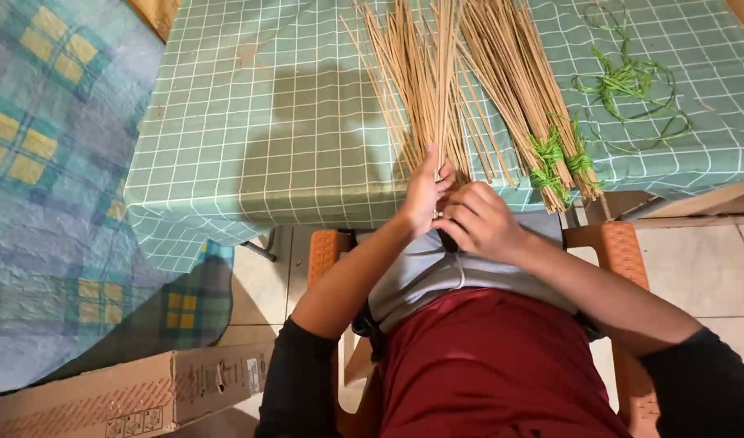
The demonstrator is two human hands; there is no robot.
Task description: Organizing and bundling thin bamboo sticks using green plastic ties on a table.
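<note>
My left hand (425,195) grips the near ends of a loose bunch of thin tan sticks (417,77) that fan out away from me over the table. My right hand (479,221) is curled close beside it at the table's front edge, fingers closed on the same stick ends. To the right lie two tied bundles of sticks (522,81), each bound near its end with green string (550,158).
The table carries a green checked cloth (258,122). A loose tangle of green string (632,85) lies at the right. I sit on an orange plastic chair (623,247). A patterned blanket (47,178) lies left; a cardboard box (137,397) sits on the tiled floor.
</note>
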